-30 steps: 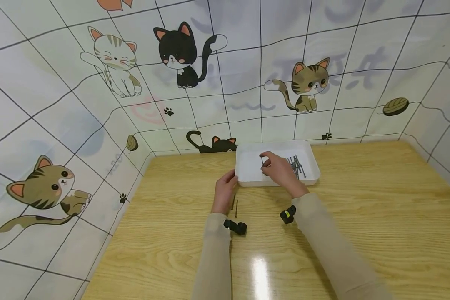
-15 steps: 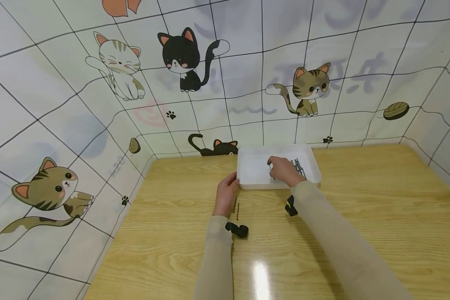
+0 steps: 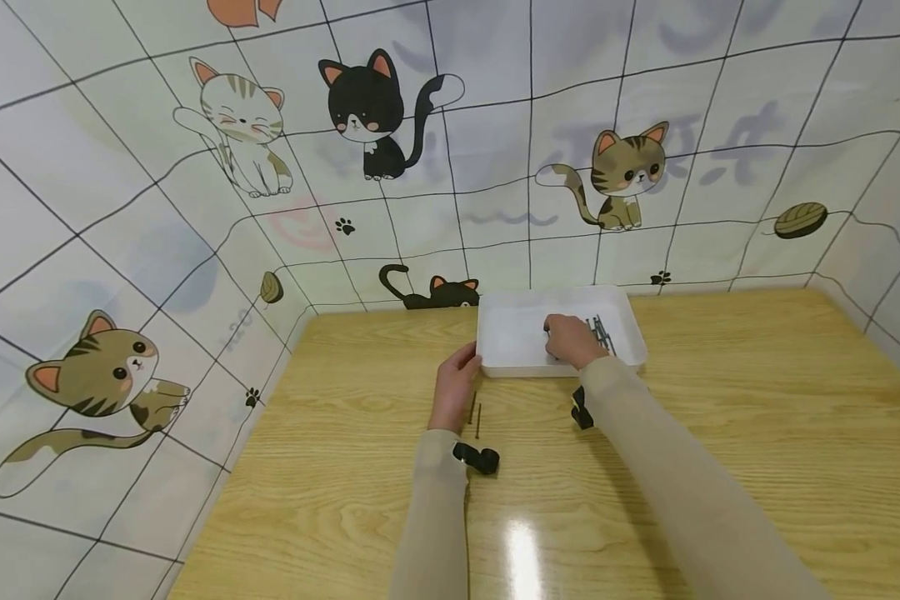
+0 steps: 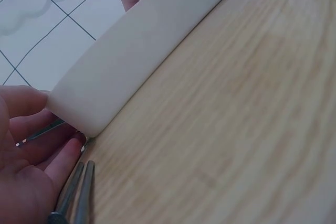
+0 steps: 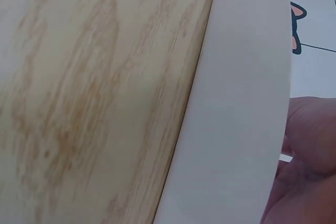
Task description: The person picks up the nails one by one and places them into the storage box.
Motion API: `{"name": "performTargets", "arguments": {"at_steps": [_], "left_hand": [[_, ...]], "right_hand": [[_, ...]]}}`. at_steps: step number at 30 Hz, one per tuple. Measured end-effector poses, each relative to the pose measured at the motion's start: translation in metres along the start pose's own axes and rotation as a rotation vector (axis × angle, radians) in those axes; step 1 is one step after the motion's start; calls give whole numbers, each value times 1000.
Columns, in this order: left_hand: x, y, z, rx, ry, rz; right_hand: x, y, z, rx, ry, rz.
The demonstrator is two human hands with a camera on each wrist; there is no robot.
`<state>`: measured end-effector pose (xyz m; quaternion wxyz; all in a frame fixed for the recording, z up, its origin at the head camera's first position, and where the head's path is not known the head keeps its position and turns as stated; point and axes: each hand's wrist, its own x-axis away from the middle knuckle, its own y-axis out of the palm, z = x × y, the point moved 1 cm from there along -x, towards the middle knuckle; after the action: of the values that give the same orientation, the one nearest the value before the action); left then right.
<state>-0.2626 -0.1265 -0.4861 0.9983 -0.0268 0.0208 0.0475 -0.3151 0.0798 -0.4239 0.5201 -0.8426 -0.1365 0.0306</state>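
Note:
A shallow white tray (image 3: 513, 362) stands at the back of the table. At its front left corner my left hand (image 3: 452, 392) grips the rim with the thumb, fingers under and beside the corner. One dark nail (image 4: 43, 130) slants between those fingers in the left wrist view. Next to that hand two long nails (image 3: 478, 421) lie on the wood. My right hand (image 3: 572, 340) is inside the tray, fingers curled down in a pinch on a nail that they mostly hide. Several grey nails (image 3: 601, 332) lie in a loose pile on the tray's right side, beside this hand.
The wooden table (image 3: 330, 500) runs up to a wall covering (image 3: 495, 167) with cat drawings at the back and sides. A small black wrist camera (image 3: 477, 458) sits on the left sleeve, another (image 3: 582, 408) on the right.
My right hand has moved right inside the tray and lowered, nearer the pile of nails. The left hand keeps its place at the tray's corner.

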Motion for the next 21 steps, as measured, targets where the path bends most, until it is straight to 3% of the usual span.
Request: {"name": "performTargets", "arguments": {"at_steps": [21], "left_hand": [[0, 0, 2, -25, -42, 6]], "right_hand": [[2, 3, 2, 21, -24, 27]]}}
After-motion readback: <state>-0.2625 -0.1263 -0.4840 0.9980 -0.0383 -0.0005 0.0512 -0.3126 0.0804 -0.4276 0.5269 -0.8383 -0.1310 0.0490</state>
